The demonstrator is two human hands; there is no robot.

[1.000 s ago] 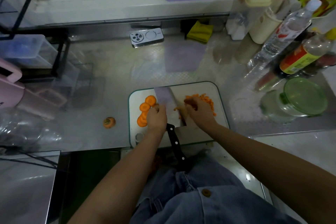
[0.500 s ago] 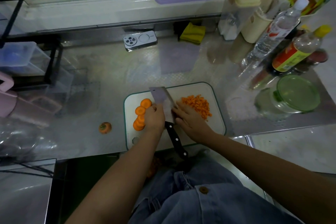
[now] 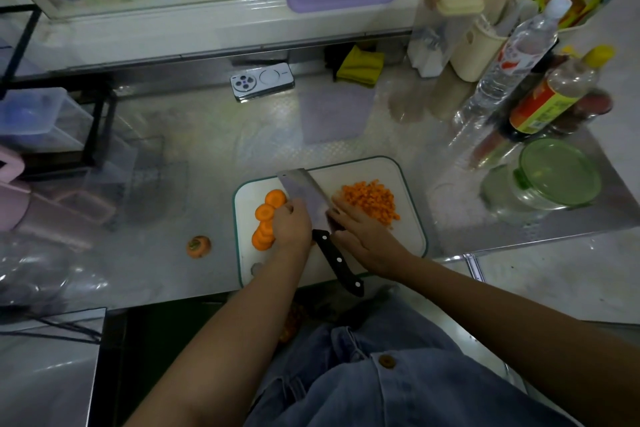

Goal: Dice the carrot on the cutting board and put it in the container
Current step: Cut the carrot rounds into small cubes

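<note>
With the left hand [image 3: 292,224] gripping the cleaver [image 3: 304,189] at its heel, the open, flat right hand [image 3: 363,234] should wipe the blade rightward toward the diced carrot [image 3: 372,201], never along the edge.

Orange carrot [image 3: 372,201], white cutting board [image 3: 401,239], green container lid [image 3: 559,172], black-handled knife [image 3: 334,255]

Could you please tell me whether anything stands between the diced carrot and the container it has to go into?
Nothing visible lies on the counter between the cutting board and the container. However, the green lid appears to sit on the container, covering its mouth, so the diced carrot cannot go in until it comes off.
</note>
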